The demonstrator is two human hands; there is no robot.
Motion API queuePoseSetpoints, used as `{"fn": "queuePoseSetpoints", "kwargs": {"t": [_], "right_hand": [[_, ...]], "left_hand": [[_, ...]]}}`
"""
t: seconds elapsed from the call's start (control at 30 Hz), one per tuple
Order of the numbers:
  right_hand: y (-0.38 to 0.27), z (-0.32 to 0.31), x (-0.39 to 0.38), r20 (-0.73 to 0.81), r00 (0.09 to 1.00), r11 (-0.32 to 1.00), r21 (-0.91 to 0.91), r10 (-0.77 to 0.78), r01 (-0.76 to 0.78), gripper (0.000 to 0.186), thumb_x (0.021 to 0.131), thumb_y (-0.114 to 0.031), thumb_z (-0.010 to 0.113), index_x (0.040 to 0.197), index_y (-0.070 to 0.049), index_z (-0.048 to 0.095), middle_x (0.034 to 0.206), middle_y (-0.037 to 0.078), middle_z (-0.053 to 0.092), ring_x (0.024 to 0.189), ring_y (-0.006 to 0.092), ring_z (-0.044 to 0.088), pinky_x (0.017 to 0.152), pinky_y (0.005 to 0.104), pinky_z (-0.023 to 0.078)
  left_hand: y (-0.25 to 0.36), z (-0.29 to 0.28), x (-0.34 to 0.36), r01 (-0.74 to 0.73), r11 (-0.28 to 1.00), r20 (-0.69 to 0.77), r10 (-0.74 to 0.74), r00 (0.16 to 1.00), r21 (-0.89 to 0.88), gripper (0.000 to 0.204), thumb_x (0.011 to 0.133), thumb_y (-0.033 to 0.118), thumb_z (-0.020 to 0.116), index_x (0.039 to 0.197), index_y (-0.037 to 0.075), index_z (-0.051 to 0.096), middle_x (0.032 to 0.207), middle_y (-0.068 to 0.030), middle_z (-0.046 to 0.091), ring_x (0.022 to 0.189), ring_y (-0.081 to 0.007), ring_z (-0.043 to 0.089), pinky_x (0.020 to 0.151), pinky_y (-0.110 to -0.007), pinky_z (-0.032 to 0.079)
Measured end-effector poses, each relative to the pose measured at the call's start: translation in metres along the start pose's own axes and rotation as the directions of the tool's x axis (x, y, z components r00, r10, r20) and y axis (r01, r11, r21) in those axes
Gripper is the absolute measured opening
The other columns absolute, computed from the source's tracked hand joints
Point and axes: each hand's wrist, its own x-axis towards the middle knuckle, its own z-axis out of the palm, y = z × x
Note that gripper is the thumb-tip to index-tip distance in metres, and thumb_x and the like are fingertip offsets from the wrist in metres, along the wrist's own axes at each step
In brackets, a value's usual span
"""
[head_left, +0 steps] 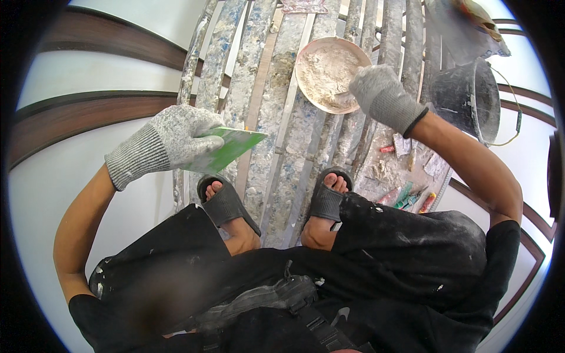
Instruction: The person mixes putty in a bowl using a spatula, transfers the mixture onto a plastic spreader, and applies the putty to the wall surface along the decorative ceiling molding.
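Note:
My left hand [175,141], in a grey knitted glove, grips a green flat plastic board [234,150], held out over the plank platform above my left foot. My right hand [382,97], also gloved, is closed at the right side of a pale round bowl [307,65] of white, powdery-looking paste. Its fingers hold something low in the paste, perhaps a tool, mostly hidden by the hand and the mix. The bowl rests on the slats beyond my feet.
The spattered slatted platform [256,88] bears my sandalled feet. At right stand a dark bucket [465,103] with a wire handle and a plastic bag [462,29]; below lies a board [376,188] with scraps, red tubes and small tools. Brown-trimmed white surfaces [76,76] surround it.

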Motion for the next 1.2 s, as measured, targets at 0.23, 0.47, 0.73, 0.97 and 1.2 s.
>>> {"fn": "queuePoseSetpoints", "kwargs": {"t": [0.23,0.47,0.73,0.97,1.2], "right_hand": [[0.050,-0.017,0.004,0.124,0.984,0.970,0.191,0.126,-0.148,0.022,0.094,-0.020,0.061,0.091,-0.007,0.078,0.082,0.014,0.074,0.076,0.0304,0.074,0.075,0.0429,0.061],[0.013,-0.012,0.002,-0.082,0.992,0.992,0.074,-0.097,0.103,0.013,0.087,-0.009,0.067,0.089,-0.004,0.079,0.084,0.020,0.074,0.079,0.0328,0.077,0.073,0.0412,0.062],[0.029,-0.011,0.013,0.125,0.984,0.963,0.223,0.127,-0.152,0.055,0.102,-0.050,0.057,0.091,-0.001,0.078,0.075,0.016,0.073,0.075,0.0293,0.076,0.074,0.0458,0.059],[0.034,-0.056,0.010,0.206,0.975,0.967,0.221,0.080,-0.126,0.032,0.098,-0.030,0.059,0.091,-0.005,0.078,0.075,0.014,0.071,0.072,0.0279,0.074,0.077,0.0440,0.060],[0.014,-0.017,-0.002,-0.161,0.975,0.955,0.227,-0.156,0.191,0.016,0.090,-0.014,0.067,0.093,-0.002,0.077,0.081,0.017,0.074,0.075,0.0307,0.076,0.071,0.0424,0.063]], "left_hand": [[0.007,-0.003,-0.002,0.010,1.000,0.015,-0.010,1.000,-0.025,0.035,0.094,0.034,0.068,0.105,0.000,0.071,0.088,-0.0193,0.071,0.083,-0.0289,0.072,0.084,-0.041,0.056],[0.000,0.003,-0.002,0.024,1.000,0.026,-0.024,0.999,0.001,0.035,0.095,0.034,0.068,0.104,0.001,0.070,0.086,-0.0191,0.071,0.080,-0.0295,0.071,0.082,-0.041,0.056],[0.005,0.000,0.001,0.017,1.000,0.025,-0.017,1.000,-0.008,0.035,0.096,0.035,0.067,0.102,0.001,0.070,0.085,-0.0200,0.069,0.079,-0.0302,0.070,0.081,-0.042,0.056],[0.005,0.000,0.003,0.061,0.998,0.063,-0.061,0.996,0.003,0.036,0.095,0.035,0.068,0.105,0.001,0.071,0.088,-0.0203,0.071,0.082,-0.0290,0.071,0.084,-0.041,0.056],[0.007,0.000,0.005,0.080,0.997,0.056,-0.080,0.995,0.009,0.037,0.094,0.036,0.069,0.107,0.001,0.072,0.094,-0.0208,0.073,0.088,-0.0314,0.073,0.087,-0.041,0.057]]}}
